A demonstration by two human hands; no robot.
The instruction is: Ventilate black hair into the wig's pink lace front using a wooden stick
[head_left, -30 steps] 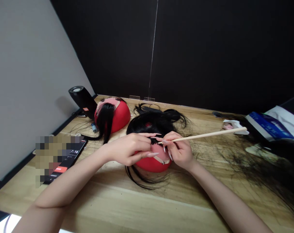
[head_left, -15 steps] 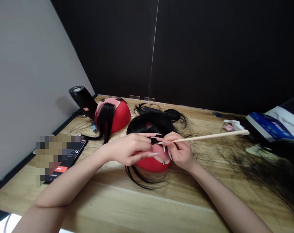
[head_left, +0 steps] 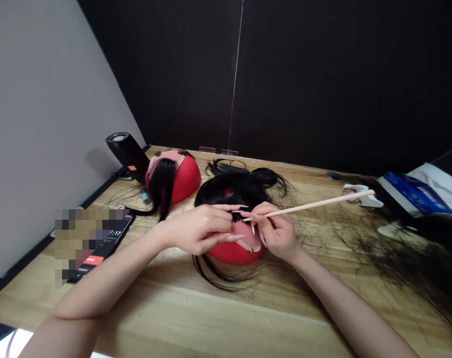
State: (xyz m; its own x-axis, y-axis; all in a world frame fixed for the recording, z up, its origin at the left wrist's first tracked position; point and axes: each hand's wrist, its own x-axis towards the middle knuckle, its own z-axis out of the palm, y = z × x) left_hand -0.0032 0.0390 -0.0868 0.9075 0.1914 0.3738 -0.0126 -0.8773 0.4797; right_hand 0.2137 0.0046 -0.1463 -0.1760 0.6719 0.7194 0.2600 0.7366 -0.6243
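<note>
A red dome-shaped block (head_left: 231,252) carrying a black wig (head_left: 237,186) sits mid-table. My left hand (head_left: 201,227) rests on its near side, fingers pinched on a strand of the black hair. My right hand (head_left: 276,230) is closed around a long thin wooden stick (head_left: 315,204); its near tip touches the hair by my left fingertips and its far end points to the right.
A second red dome (head_left: 183,176) with black hair stands at the back left beside a black speaker (head_left: 127,154). A phone (head_left: 99,246) lies at the left. Loose black hair (head_left: 397,253) and a blue-and-white packet (head_left: 415,191) lie at the right on the wooden table (head_left: 229,318).
The far end of the stick has risen slightly and swung a little inward. Both hands have stayed in place on the wig.
</note>
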